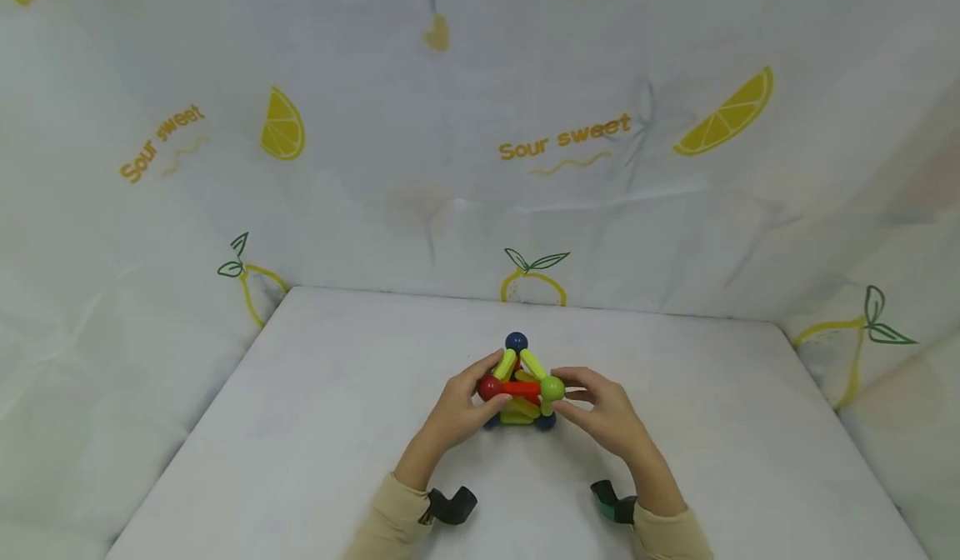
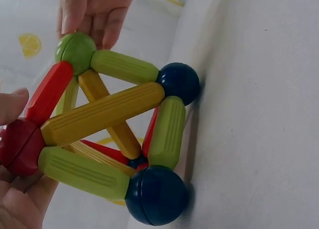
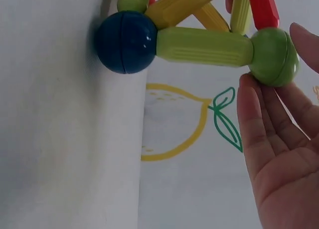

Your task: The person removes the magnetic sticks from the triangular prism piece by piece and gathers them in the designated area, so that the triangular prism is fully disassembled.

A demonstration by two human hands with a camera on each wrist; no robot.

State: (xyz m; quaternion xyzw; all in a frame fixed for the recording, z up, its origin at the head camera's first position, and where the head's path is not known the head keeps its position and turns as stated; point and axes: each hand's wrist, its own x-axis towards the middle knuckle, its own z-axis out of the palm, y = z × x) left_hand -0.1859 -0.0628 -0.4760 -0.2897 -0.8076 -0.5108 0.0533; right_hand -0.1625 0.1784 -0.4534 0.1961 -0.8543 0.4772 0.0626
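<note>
A ball-and-rod construction toy [image 1: 521,388] stands on the white table between the two hands. Its frame joins red, green and yellow rods to coloured balls. My left hand [image 1: 458,406] holds the red ball [image 2: 21,145] at the near upper left corner, thumb on one side and fingers on the other. At the opposite upper corner, my right hand [image 1: 600,410] pinches the green ball [image 3: 274,57] between thumb and fingertips. Dark blue balls [image 2: 156,195] rest on the table below. Another blue ball [image 1: 516,342] tops the far end, above two light green rods.
The white table [image 1: 300,427] runs back to a hanging cloth [image 1: 420,235] printed with lemons and lettering. Black wrist straps [image 1: 452,506] are worn at both sleeve cuffs.
</note>
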